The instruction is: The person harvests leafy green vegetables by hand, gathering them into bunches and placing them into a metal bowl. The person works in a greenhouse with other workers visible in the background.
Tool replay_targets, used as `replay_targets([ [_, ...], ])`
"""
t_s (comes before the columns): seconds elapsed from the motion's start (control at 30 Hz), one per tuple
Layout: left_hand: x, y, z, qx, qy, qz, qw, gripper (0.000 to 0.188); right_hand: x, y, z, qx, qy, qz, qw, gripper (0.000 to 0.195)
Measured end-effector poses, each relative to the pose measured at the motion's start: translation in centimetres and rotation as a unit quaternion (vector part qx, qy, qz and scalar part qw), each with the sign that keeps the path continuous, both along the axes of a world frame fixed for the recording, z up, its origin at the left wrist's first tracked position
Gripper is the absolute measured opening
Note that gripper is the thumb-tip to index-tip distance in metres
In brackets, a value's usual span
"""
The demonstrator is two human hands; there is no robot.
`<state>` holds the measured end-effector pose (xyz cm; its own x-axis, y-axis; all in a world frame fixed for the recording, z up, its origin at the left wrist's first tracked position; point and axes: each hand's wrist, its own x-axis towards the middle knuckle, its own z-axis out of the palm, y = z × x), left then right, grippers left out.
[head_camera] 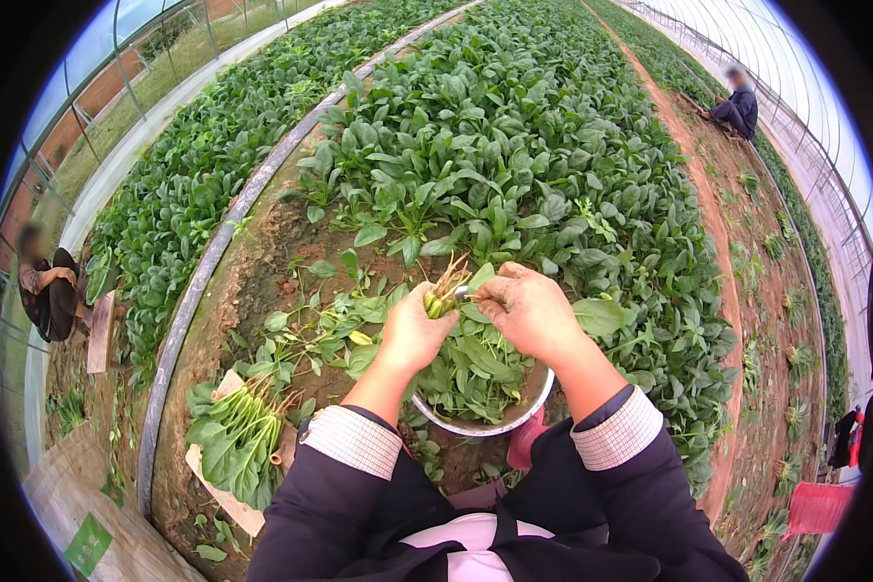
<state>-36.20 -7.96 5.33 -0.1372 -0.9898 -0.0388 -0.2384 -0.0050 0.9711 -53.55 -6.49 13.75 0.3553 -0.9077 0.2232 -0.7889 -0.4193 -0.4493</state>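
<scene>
My left hand (416, 327) grips a small bunch of spinach (442, 295) near its base, the thin reddish-brown roots pointing up and away. Close beside it, my right hand (524, 309) has its thumb and fingers pinched together at the roots' level. A broad spinach leaf (602, 316) shows behind this hand and seems to belong to a plant held in it; the stem is hidden. Below both hands sits a round metal basin (540, 404), partly filled with loose leaves and greens (480, 371). Its far rim is mostly covered by my hands.
A pile of spinach (244, 436) lies on a wooden board (225, 495) to my left. Dense spinach rows (495, 145) grow ahead. A grey hose (222, 236) runs along the left. One person (51, 284) sits at far left, another (735, 105) at far right.
</scene>
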Motion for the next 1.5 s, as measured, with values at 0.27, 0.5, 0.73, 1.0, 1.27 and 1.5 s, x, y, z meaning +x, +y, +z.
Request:
replay_targets([
  [0.27, -0.4, 0.9, 1.8, 0.124, 0.298, -0.048, 0.945, 0.033, 1.1, -1.4, -3.2, 0.112, -0.272, -0.050, 0.954, 0.013],
  [0.5, -1.1, 0.8, 1.6, 0.189, 0.340, -0.065, 0.919, 0.039, 1.8, -1.7, -4.5, 0.127, -0.309, -0.060, 0.941, 0.012],
  [0.73, -1.4, 0.8, 0.4, 0.209, 0.351, -0.019, 0.913, 0.034, 2.0, -0.9, -5.5, 0.110, -0.306, -0.055, 0.944, 0.014],
  [1.0, -3.0, -0.2, -0.5, 0.158, 0.234, -0.022, 0.959, 0.022, -6.3, -3.6, -5.5, 0.128, -0.168, -0.029, 0.977, 0.032],
  [1.27, -2.7, -0.9, 0.0, 0.077, 0.087, -0.022, 0.993, 0.026, -21.8, 1.0, -27.8, 0.739, 0.179, -0.069, 0.645, 0.021],
  [1.5, -2.6, -1.2, -0.8, 0.142, 0.040, -0.043, 0.988, 0.030, -19.5, 3.4, -37.3, 0.647, 0.091, -0.057, 0.755, 0.034],
])
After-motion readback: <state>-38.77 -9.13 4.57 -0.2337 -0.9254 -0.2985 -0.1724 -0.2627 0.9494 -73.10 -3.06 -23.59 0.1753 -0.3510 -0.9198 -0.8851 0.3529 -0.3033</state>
